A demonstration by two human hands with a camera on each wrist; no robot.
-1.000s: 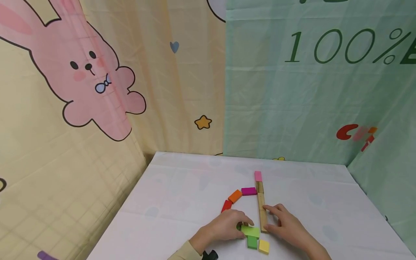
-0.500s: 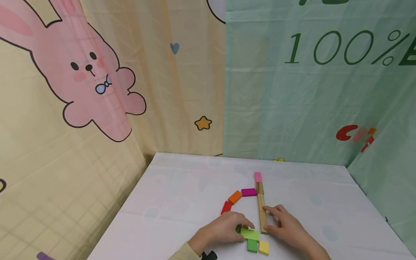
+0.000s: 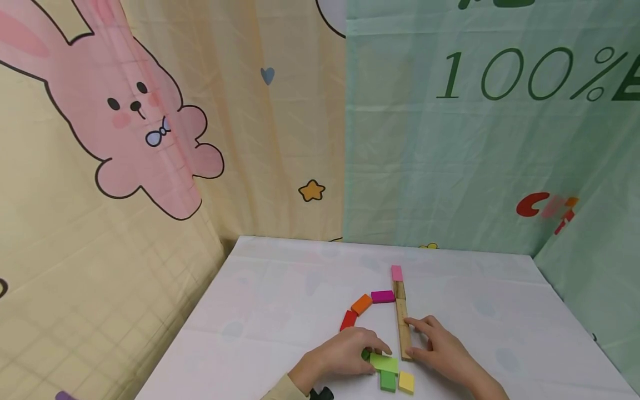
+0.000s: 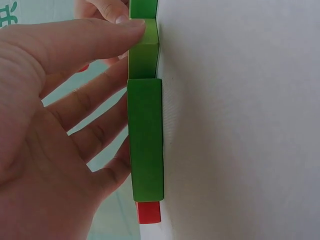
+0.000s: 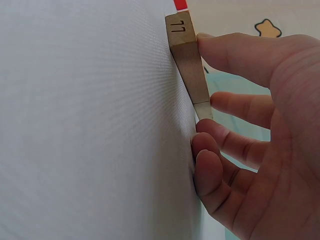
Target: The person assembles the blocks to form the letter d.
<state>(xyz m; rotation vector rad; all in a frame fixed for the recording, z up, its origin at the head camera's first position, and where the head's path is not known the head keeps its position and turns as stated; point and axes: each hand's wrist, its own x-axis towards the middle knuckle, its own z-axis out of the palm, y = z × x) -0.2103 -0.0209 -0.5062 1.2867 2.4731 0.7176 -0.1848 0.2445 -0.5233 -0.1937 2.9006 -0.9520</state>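
Note:
My left hand (image 3: pixel 345 353) holds a light green block (image 3: pixel 384 363) between thumb and fingers; in the left wrist view its thumb lies on the block's upper edge. Against that block's left end stands a dark green block (image 4: pixel 146 140), mostly hidden by the hand in the head view. My right hand (image 3: pixel 442 350) touches the right side of a straight row of plain wooden blocks (image 3: pixel 402 314) with thumb and forefinger, and its other fingers rest by the cloth. The row's near block end (image 5: pixel 181 24) bears a dark printed mark. A green block (image 3: pixel 387 381) touches the light green one.
A pink block (image 3: pixel 396 273) caps the wooden row's far end. From the row's left side, magenta (image 3: pixel 382 296), orange (image 3: pixel 361 305) and red (image 3: pixel 348 319) blocks curve toward the left hand. A yellow block (image 3: pixel 406 382) lies near the front. Printed curtains (image 3: pixel 430 166) enclose the white table (image 3: pixel 270 289).

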